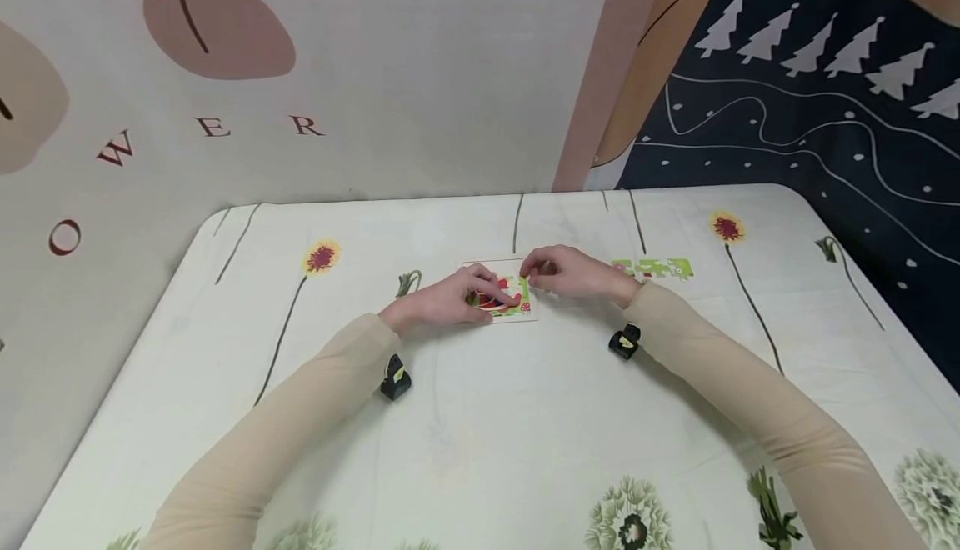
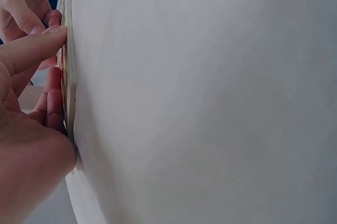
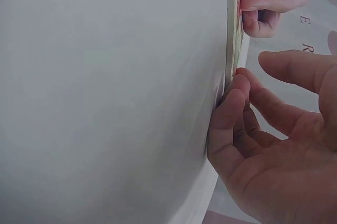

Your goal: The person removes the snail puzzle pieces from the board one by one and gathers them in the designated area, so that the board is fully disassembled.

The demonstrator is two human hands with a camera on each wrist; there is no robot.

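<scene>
A flat jigsaw puzzle board [image 1: 510, 267] with a pale border and a red and green picture lies towards the far side of the table. Over its left part rests my left hand [image 1: 446, 300], its fingers extended across the picture and the thumb by the near edge. My right hand [image 1: 573, 271] is at the board's right side, fingers bent and fingertips right at the edge. The right wrist view shows the thumb of that hand [image 3: 279, 129] standing apart from the fingers, beside the board's edge [image 3: 230, 34]. Parts of the picture are hidden under the left hand.
Green puzzle pieces [image 1: 663, 267] lie beyond the right forearm, partly covered by the right hand and wrist. A white cloth [image 1: 480, 417] printed with flowers covers the table. Behind its far edge hangs a printed curtain [image 1: 420, 75].
</scene>
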